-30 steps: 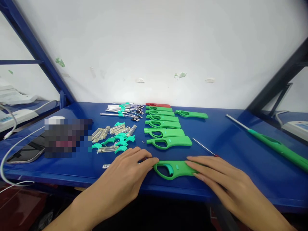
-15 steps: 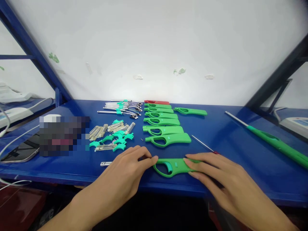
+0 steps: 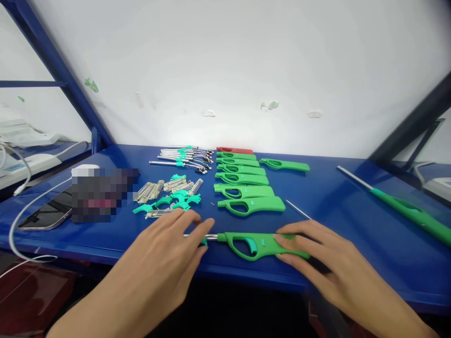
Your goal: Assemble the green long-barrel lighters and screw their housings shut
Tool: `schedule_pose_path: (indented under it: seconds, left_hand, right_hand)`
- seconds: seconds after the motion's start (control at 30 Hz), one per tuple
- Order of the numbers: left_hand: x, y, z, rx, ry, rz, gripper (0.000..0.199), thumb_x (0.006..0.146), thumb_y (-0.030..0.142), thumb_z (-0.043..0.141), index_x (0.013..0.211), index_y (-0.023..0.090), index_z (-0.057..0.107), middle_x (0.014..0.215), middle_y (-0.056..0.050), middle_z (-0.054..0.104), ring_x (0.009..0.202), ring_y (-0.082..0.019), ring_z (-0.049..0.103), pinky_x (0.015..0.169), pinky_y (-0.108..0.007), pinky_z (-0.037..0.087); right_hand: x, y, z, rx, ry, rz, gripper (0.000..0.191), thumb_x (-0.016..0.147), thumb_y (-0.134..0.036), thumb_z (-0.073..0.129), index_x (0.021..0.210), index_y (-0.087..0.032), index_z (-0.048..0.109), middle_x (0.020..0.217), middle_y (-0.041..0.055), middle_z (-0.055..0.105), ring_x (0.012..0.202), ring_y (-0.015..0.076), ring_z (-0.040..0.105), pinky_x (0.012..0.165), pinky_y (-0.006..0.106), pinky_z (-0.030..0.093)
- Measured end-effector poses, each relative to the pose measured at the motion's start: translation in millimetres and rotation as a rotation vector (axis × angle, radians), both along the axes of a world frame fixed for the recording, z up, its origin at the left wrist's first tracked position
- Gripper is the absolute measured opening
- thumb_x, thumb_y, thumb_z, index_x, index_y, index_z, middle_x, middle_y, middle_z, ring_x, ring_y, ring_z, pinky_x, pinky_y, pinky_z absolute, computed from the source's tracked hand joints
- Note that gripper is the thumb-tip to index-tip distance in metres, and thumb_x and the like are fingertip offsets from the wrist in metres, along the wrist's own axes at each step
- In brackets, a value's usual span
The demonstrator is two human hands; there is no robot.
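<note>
A green lighter handle (image 3: 269, 244) with a teal trigger lies near the table's front edge. My right hand (image 3: 313, 253) grips its wide right end between thumb and fingers. At its left end a silver metal tube (image 3: 211, 237) meets the handle's tip. My left hand (image 3: 169, 253) is closed round that tube, thumb and forefinger at it, with a bit of teal showing below the fingertips. The tube's far end is mostly hidden by my left hand.
Several green handles (image 3: 243, 178) and a red one (image 3: 235, 150) line up behind. Teal parts (image 3: 164, 202), clear tanks (image 3: 151, 190) and wired metal tubes (image 3: 176, 157) lie left. A screwdriver (image 3: 298, 209) and a long green lighter (image 3: 408, 211) are right; a phone (image 3: 45, 213) lies far left.
My left hand has moved left from the handle's tip, and the silver tube now shows at that tip. My right hand still holds the handle. The view has shifted slightly.
</note>
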State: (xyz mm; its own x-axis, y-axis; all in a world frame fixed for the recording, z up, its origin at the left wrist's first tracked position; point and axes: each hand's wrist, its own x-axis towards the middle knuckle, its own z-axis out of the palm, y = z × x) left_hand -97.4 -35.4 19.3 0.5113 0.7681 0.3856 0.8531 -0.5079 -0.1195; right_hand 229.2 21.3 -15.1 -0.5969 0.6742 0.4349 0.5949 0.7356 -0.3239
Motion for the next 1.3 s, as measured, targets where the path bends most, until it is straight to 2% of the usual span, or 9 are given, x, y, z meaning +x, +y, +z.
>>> schedule_pose_path:
  seconds: [0.13, 0.3, 0.43, 0.53, 0.7, 0.87, 1.03, 1.17, 1.3]
  left_hand:
    - [-9, 5, -8.6, -0.042, 0.043, 0.002, 0.029, 0.107, 0.01, 0.044, 0.114, 0.02, 0.071, 0.105, -0.01, 0.071, 0.097, -0.03, 0.066, 0.089, -0.048, 0.055]
    - [1, 14, -14.8, -0.218, -0.062, -0.063, 0.02, 0.111, 0.014, 0.049, 0.12, 0.023, 0.064, 0.116, -0.006, 0.067, 0.103, -0.026, 0.064, 0.098, -0.044, 0.05]
    - [11, 19, -11.1, -0.145, -0.188, -0.076, 0.025, 0.113, 0.011, 0.047, 0.133, 0.022, 0.055, 0.12, -0.006, 0.067, 0.106, -0.026, 0.063, 0.101, -0.046, 0.047]
    - [15, 21, -8.2, -0.037, -0.214, -0.126, 0.021, 0.114, 0.017, 0.048, 0.133, 0.019, 0.056, 0.114, -0.007, 0.069, 0.1, -0.027, 0.063, 0.094, -0.046, 0.049]
    - [18, 22, -10.4, -0.044, -0.208, -0.236, 0.019, 0.111, 0.011, 0.05, 0.127, 0.015, 0.061, 0.109, -0.008, 0.07, 0.094, -0.026, 0.063, 0.084, -0.042, 0.055]
    - [17, 22, -13.1, -0.153, -0.252, -0.274, 0.034, 0.104, -0.001, 0.048, 0.131, 0.016, 0.058, 0.105, -0.006, 0.071, 0.088, -0.024, 0.066, 0.078, -0.038, 0.055]
    - [18, 21, -15.1, -0.21, -0.279, -0.274, 0.033, 0.103, 0.001, 0.05, 0.129, 0.02, 0.059, 0.099, -0.003, 0.072, 0.083, -0.022, 0.068, 0.074, -0.035, 0.054]
    - [20, 24, -17.6, -0.129, -0.283, -0.282, 0.032, 0.103, 0.001, 0.048, 0.127, 0.017, 0.061, 0.094, -0.004, 0.072, 0.076, -0.022, 0.066, 0.068, -0.035, 0.054]
    - [21, 31, -14.2, -0.048, -0.173, -0.268, 0.042, 0.1, -0.003, 0.046, 0.138, 0.011, 0.058, 0.105, -0.009, 0.074, 0.088, -0.027, 0.068, 0.077, -0.042, 0.06]
  right_hand:
    - [1, -1, -1.2, -0.001, -0.001, -0.005, 0.018, 0.108, -0.04, 0.061, 0.114, -0.034, 0.077, 0.12, 0.0021, 0.077, 0.105, 0.0214, 0.077, 0.091, 0.035, 0.064]
    - [3, -4, -4.9, -0.015, -0.036, -0.014, 0.023, 0.11, -0.041, 0.058, 0.131, -0.036, 0.067, 0.128, 0.0028, 0.072, 0.116, 0.0215, 0.073, 0.097, 0.034, 0.062]
    - [4, -7, -5.1, -0.024, -0.077, -0.077, 0.044, 0.112, -0.046, 0.05, 0.156, -0.04, 0.048, 0.135, 0.0045, 0.066, 0.109, 0.018, 0.075, 0.089, 0.028, 0.064]
    - [5, -9, -4.6, -0.091, -0.117, -0.052, 0.049, 0.113, -0.047, 0.049, 0.161, -0.043, 0.04, 0.138, 0.0029, 0.064, 0.113, 0.0162, 0.075, 0.093, 0.026, 0.063]
    - [6, -12, -5.6, -0.083, -0.131, -0.02, 0.05, 0.113, -0.045, 0.049, 0.162, -0.045, 0.038, 0.139, -0.0003, 0.067, 0.124, 0.0173, 0.071, 0.103, 0.028, 0.061]
    - [5, -13, -3.1, 0.028, -0.11, 0.008, 0.05, 0.113, -0.04, 0.047, 0.163, -0.041, 0.041, 0.135, 0.0025, 0.07, 0.116, 0.0185, 0.074, 0.093, 0.028, 0.064]
    - [5, -15, -0.7, 0.08, -0.108, 0.028, 0.05, 0.113, -0.035, 0.047, 0.163, -0.038, 0.044, 0.134, 0.0043, 0.072, 0.115, 0.0196, 0.074, 0.09, 0.029, 0.065]
    - [4, -15, -1.8, 0.071, -0.101, 0.012, 0.05, 0.113, -0.035, 0.048, 0.162, -0.037, 0.045, 0.136, 0.0031, 0.072, 0.119, 0.0193, 0.073, 0.095, 0.028, 0.064]
    - [2, -14, -4.9, 0.042, -0.096, -0.023, 0.047, 0.113, -0.04, 0.048, 0.16, -0.04, 0.047, 0.134, 0.0001, 0.073, 0.119, 0.0192, 0.073, 0.096, 0.03, 0.064]
